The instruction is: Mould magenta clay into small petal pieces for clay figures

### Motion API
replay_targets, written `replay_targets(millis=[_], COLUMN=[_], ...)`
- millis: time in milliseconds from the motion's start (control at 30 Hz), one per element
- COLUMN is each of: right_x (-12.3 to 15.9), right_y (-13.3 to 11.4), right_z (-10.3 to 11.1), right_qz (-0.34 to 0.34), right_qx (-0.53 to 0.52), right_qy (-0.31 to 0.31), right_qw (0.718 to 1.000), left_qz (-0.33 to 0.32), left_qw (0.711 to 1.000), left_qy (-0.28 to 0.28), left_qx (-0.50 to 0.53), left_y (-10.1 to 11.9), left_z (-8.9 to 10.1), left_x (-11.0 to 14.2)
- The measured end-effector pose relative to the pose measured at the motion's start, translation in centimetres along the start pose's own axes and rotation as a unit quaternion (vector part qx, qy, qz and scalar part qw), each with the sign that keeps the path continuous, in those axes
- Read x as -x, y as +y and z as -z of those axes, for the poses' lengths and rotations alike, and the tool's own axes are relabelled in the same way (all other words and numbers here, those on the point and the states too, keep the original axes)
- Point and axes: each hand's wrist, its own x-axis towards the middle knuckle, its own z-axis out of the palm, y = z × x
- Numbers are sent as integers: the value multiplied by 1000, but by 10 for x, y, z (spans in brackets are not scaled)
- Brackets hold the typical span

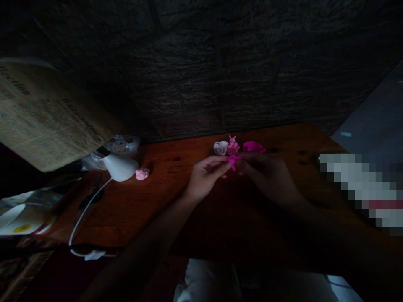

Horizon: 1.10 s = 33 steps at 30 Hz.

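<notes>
My left hand (206,175) pinches a small bright magenta piece (233,161) between thumb and forefinger, above the wooden table (151,201). From the other side, my right hand (267,174) closes its fingertips on the same piece, which looks soft and clay-like, with uneven points. Just behind the hands sit a whitish crumpled lump (221,147) and a pink figure (232,145) with two ear-like tips. A larger magenta lump (253,147) lies to their right. The fingers partly cover the held piece, and the light is dim.
Left on the table are a white lamp-like cone (121,166) with a cable (82,214), a pale pink lump (142,173), dark scissors (93,193) and crumpled clear plastic (124,144). A newsprint-patterned sheet (47,113) hangs at left, above a white cup (23,220). A dark wall (195,75) stands behind.
</notes>
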Motion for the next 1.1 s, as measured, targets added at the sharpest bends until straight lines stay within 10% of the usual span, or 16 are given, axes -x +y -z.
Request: replay_targets(millis=[1100], right_x=[7], right_y=[-2], right_z=[-10], right_qz=[14], right_qx=[-15], right_qy=[6], right_qw=[1000], left_qz=[-96], left_qw=[988], left_qy=[91], left_qx=[-78], left_y=[1], left_z=[-9], left_x=[3])
